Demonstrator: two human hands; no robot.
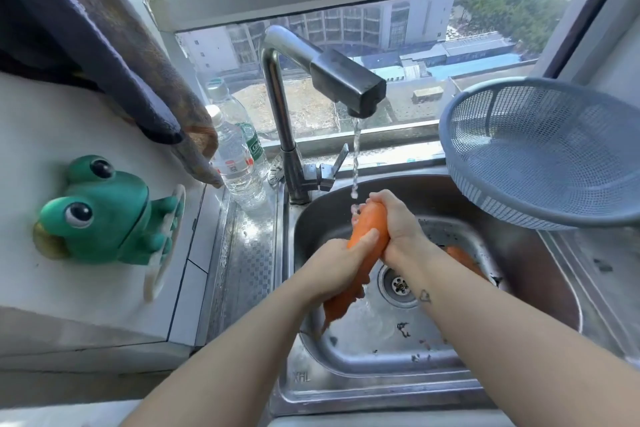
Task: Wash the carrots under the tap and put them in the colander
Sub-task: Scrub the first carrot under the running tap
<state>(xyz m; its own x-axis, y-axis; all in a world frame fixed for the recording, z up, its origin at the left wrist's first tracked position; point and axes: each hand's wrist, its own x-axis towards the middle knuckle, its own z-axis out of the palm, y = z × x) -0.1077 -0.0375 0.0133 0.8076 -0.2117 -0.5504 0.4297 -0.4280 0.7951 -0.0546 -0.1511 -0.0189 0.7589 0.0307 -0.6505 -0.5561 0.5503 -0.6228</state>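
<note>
Kitchen window [450, 45] at the back, city buildings beyond.

- Sink [346, 381], steel: one; near edge cut off by the forearms.
- Colander [540, 156], blue-grey: one, tilted at the sink's back right; right side out of frame.
- Tap [346, 80]: one, running.
- Frog holder [100, 211], green: one, on the left wall.
- Bottles [239, 163], plastic: two, partly behind a hanging cloth [104, 45].
- Right hand [398, 222]: curled round the upper end of the carrot [372, 225], which is under the stream.
- Left hand [339, 263]: gripping the same carrot lower down; the tip below is blurred.
- Second carrot [462, 258]: in the basin, mostly hidden behind the right forearm.
</note>
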